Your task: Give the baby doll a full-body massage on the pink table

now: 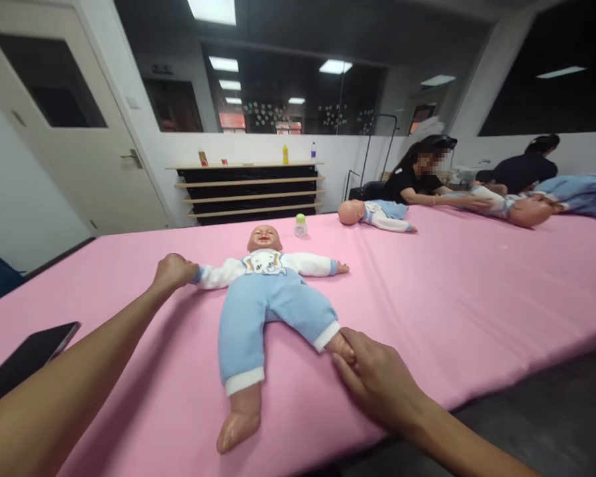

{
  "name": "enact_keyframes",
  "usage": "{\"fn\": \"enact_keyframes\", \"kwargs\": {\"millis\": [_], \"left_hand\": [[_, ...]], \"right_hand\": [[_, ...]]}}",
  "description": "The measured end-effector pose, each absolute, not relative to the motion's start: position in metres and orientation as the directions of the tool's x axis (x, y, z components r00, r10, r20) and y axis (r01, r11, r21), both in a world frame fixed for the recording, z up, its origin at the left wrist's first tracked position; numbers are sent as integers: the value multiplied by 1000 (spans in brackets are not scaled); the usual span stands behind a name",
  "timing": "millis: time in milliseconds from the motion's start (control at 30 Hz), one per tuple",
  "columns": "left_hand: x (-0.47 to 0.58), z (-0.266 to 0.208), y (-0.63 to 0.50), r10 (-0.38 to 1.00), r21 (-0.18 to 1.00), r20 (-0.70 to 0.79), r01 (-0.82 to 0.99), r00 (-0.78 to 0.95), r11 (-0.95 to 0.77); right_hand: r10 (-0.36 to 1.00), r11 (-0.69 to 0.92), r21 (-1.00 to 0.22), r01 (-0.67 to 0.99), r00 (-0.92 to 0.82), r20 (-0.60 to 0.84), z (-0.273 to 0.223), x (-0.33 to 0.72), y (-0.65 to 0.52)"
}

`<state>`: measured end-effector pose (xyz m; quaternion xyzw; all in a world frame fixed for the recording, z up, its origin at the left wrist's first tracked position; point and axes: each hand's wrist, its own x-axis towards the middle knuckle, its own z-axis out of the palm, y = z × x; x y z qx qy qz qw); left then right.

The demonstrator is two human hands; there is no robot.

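Observation:
A baby doll in a blue and white outfit with an elephant face on its chest lies on its back on the pink table, head away from me. My left hand is closed around the doll's hand on the left side, with that arm stretched out sideways. Around the doll's foot on the right side, my right hand is wrapped, fingers on top and thumb underneath. The doll's other leg rests straight toward me, its bare foot touching the table. A small bottle with a green cap stands beyond the doll's head.
A dark flat device lies at the left table edge. Another doll lies at the far side, near a co-worker handling a third doll. A second person sits farther right. Shelves stand against the wall.

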<state>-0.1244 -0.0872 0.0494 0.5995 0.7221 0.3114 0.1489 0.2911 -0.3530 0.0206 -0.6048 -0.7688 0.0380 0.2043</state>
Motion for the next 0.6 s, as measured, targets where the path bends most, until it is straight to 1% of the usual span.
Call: {"fn": "enact_keyframes", "kwargs": {"millis": [67, 133, 200, 233, 300, 333, 367, 467, 533, 600], "left_hand": [[-112, 72, -84, 957, 519, 156, 845, -245, 132], [-91, 97, -81, 968, 451, 199, 891, -150, 45], [-61, 117, -79, 976, 427, 212, 903, -42, -54], [-44, 123, -79, 982, 429, 190, 898, 21, -102], [-8, 128, -79, 985, 425, 90, 889, 145, -169], [8, 126, -80, 980, 405, 31, 894, 198, -194], [22, 122, -81, 972, 370, 5, 903, 234, -220], [45, 105, -80, 957, 258, 84, 922, 277, -289], [44, 95, -80, 953, 260, 123, 917, 278, -301], [37, 90, -81, 957, 317, 129, 903, 261, -289]], "right_hand": [[911, 303, -279, 911, -192, 364, 39, 296, -346], [884, 316, -215, 924, -205, 419, 64, 296, -335], [887, 320, -136, 938, -246, 390, 90, 287, -318], [892, 324, -99, 941, -270, 362, 100, 280, -307], [890, 353, -42, 935, -321, 324, 113, 261, -282], [883, 382, -24, 924, -358, 304, 115, 251, -269], [874, 417, -14, 909, -397, 278, 114, 240, -256], [845, 493, -26, 870, -472, 251, 100, 216, -229], [835, 508, -47, 860, -478, 274, 90, 208, -221], [842, 499, -83, 862, -460, 282, 85, 209, -222]]}}
